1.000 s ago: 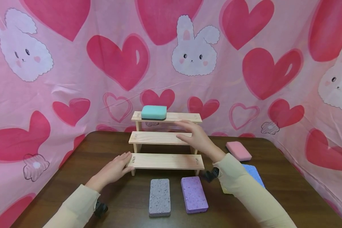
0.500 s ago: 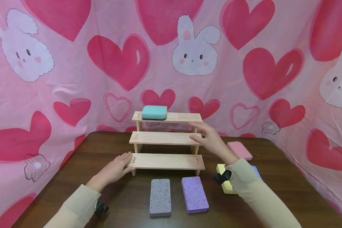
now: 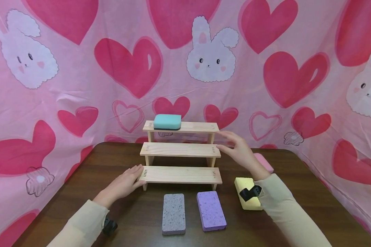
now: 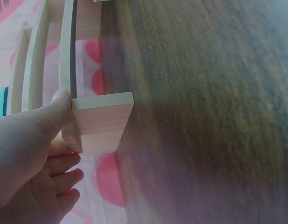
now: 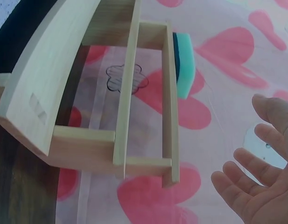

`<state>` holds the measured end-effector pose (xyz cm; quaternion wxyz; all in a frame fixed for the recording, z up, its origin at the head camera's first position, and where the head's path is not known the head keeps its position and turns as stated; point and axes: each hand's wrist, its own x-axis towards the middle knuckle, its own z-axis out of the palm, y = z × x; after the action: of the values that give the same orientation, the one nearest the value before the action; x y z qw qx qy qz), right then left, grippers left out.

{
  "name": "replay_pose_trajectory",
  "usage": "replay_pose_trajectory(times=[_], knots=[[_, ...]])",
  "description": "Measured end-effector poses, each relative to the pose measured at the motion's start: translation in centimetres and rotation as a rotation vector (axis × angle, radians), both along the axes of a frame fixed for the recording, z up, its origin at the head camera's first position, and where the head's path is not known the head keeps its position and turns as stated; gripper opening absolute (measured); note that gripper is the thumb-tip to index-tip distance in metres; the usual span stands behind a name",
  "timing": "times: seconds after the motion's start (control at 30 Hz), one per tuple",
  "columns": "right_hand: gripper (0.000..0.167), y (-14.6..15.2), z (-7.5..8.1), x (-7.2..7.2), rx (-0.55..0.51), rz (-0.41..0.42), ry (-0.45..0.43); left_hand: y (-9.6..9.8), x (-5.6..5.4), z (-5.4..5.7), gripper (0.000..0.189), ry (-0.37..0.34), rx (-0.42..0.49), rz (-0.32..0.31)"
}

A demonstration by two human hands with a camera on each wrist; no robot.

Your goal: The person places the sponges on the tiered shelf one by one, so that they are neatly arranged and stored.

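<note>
A three-step wooden shelf stand (image 3: 180, 174) stands on the table. My left hand (image 3: 122, 183) holds the left end of its lowest step; in the left wrist view the thumb (image 4: 59, 105) lies at the board's front edge and the fingers curl by its end. A turquoise sponge (image 3: 167, 121) with a dark underside lies on the left part of the top step. Beside the stand's right end, my right hand (image 3: 239, 152) is raised with nothing in it, its fingers spread and loosely bent in the right wrist view.
A grey speckled sponge (image 3: 173, 214) and a purple sponge (image 3: 211, 211) lie in front of the stand. To the right are a yellow sponge (image 3: 248, 195), partly behind the wrist strap, and a pink sponge (image 3: 263, 162), partly behind the right arm. A pink patterned cloth (image 3: 173, 68) hangs behind the table.
My right hand has moved right, from over the steps to beside the stand. Its sleeve now covers the blue sponge, and the yellow one has come into view. The left hand stays put.
</note>
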<state>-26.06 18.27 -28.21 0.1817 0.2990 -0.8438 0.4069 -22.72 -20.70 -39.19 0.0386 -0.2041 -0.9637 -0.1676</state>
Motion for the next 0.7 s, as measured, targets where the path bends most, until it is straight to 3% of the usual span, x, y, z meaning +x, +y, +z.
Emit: replay_pose_trajectory(times=[0.13, 0.37, 0.7], knots=[[0.046, 0.3, 1.1, 1.4, -0.027, -0.004, 0.02, 0.0, 0.0, 0.0, 0.065, 0.002, 0.001, -0.008], [0.051, 3.1, -0.4, -0.5, -0.051, -0.065, -0.029, 0.0, 0.0, 0.1, 0.066, -0.005, 0.003, -0.003], [0.052, 5.2, -0.9, -0.5, -0.046, -0.116, -0.022, 0.1, 0.1, 0.1, 0.065, -0.014, -0.001, -0.006]])
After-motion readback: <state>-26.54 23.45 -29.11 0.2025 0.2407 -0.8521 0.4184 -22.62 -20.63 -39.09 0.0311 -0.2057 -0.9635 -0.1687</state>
